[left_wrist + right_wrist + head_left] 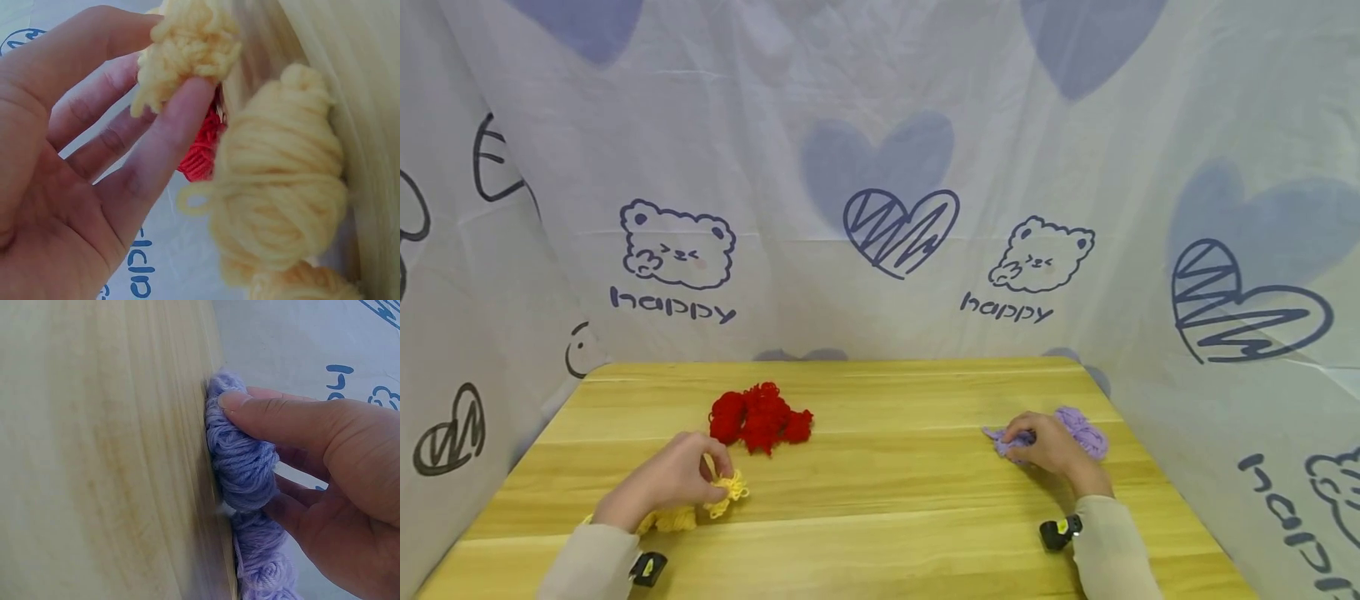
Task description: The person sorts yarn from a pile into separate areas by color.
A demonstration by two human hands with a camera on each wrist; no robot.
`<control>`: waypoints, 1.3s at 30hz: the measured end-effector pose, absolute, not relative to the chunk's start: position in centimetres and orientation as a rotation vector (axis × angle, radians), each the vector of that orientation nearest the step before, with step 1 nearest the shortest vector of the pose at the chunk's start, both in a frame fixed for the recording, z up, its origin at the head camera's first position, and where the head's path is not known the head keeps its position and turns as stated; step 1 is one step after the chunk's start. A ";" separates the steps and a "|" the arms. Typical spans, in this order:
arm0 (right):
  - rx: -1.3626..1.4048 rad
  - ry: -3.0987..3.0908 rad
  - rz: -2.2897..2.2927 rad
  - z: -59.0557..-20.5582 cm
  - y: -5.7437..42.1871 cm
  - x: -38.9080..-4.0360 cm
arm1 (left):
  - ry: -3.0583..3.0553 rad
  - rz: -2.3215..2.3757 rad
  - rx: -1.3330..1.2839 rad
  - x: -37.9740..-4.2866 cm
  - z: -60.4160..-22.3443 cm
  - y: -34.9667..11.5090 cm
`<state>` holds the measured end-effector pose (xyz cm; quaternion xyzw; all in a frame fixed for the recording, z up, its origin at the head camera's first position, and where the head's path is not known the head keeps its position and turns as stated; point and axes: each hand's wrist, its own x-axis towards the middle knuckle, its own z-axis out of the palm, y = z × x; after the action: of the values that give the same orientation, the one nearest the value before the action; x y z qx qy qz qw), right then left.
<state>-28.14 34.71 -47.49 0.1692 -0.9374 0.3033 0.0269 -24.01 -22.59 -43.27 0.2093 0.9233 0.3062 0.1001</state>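
At the table's left side my left hand pinches a small yellow yarn bundle between thumb and fingertips. A larger wound yellow yarn skein lies beside it, partly hidden by the forearm in the head view. On the right, my right hand grips a purple yarn bundle, thumb on one side and fingers on the other, close at the tabletop. A second purple yarn skein lies just behind that hand. Beyond the left hand sits a pile of red yarn.
The wooden table has light yellow grain. A white curtain printed with hearts, bears and "happy" hangs at the back and both sides, close to the table's edges. Each wrist carries a small black camera.
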 end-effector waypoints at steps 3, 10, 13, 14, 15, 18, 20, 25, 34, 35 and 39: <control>0.512 -2.899 0.950 -47.4 34.6 -28.1 | 2.726 0.902 0.623 -23.9 -43.3 -22.8; 0.495 -2.909 0.960 -47.3 34.4 -28.0 | 2.710 0.893 0.631 -23.7 -43.5 -23.1; 0.495 -2.911 0.958 -47.3 34.4 -28.0 | 2.694 0.898 0.633 -23.6 -43.6 -23.2; 0.499 -2.914 0.952 -47.3 34.4 -28.1 | 2.691 0.898 0.636 -23.6 -43.6 -23.2; 0.500 -2.915 0.949 -47.2 34.4 -28.1 | 2.688 0.899 0.640 -23.6 -43.7 -23.2; 0.499 -2.914 0.944 -47.2 34.3 -28.0 | 2.684 0.900 0.651 -23.5 -43.7 -23.2; 0.498 -2.914 0.938 -47.1 34.2 -28.0 | 2.683 0.899 0.651 -23.6 -43.7 -23.2; 0.485 -2.918 0.927 -47.1 34.2 -28.0 | 2.681 0.892 0.637 -23.6 -43.6 -23.2; 0.508 -2.917 0.887 -47.2 34.4 -28.2 | 2.681 0.865 0.651 -23.9 -43.9 -23.3; 0.511 -2.916 0.885 -47.2 34.4 -28.2 | 2.686 0.861 0.653 -24.0 -43.9 -23.3; 0.529 -2.910 0.871 -47.2 34.4 -28.2 | 2.699 0.850 0.638 -23.9 -43.7 -23.2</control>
<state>-28.18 34.42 -47.17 0.1716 -0.9434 0.2823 0.0293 -23.90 -23.25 -43.72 0.2185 0.9237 0.2909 0.1201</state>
